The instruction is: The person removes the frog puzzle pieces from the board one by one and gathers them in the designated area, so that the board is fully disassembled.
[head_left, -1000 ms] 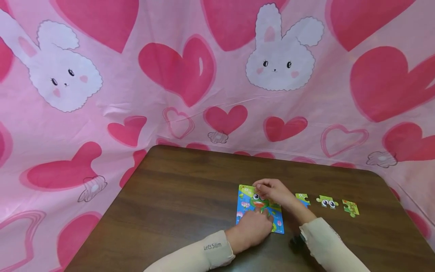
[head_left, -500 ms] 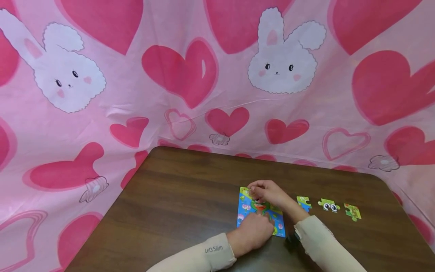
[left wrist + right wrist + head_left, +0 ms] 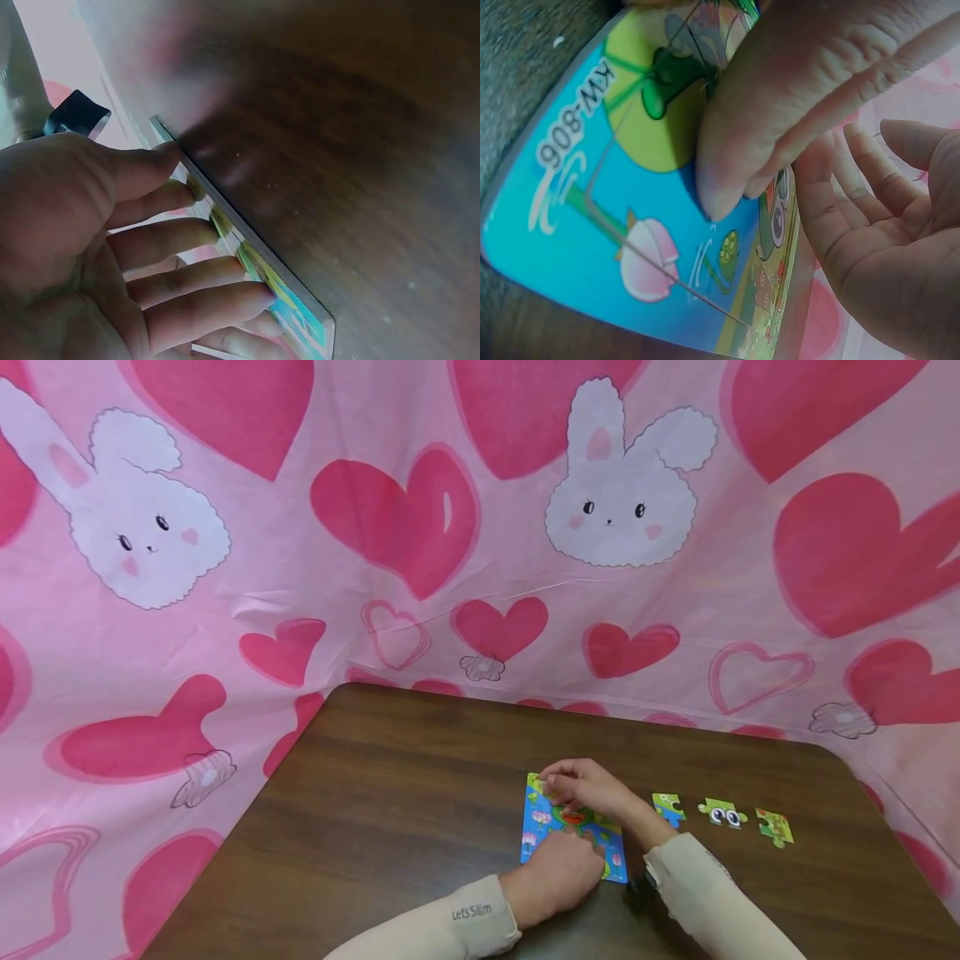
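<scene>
A flat jigsaw puzzle with a frog picture (image 3: 537, 837) lies on the wooden table, a little right of centre in the head view. My left hand (image 3: 558, 872) reaches over its near part, and the extended fingers press down on the picture. In the left wrist view, the thumb (image 3: 150, 169) lies at the board's edge. My right hand (image 3: 588, 787) is over the far left corner, with its fingers lightly bent and their tips at the puzzle. The right wrist view shows its palm (image 3: 904, 259) and relaxed fingers, partly behind a left finger (image 3: 739, 165).
Three loose puzzle pieces lie in a row right of the puzzle: a blue and green piece (image 3: 670, 810), a piece with eyes (image 3: 723, 814) and a green and orange piece (image 3: 774, 827). A pink curtain (image 3: 510, 568) with hearts and rabbits hangs behind the table (image 3: 360, 810).
My right hand has moved left along the puzzle's far part to its far left corner. The left hand has stayed on the near part. The loose pieces have not moved.
</scene>
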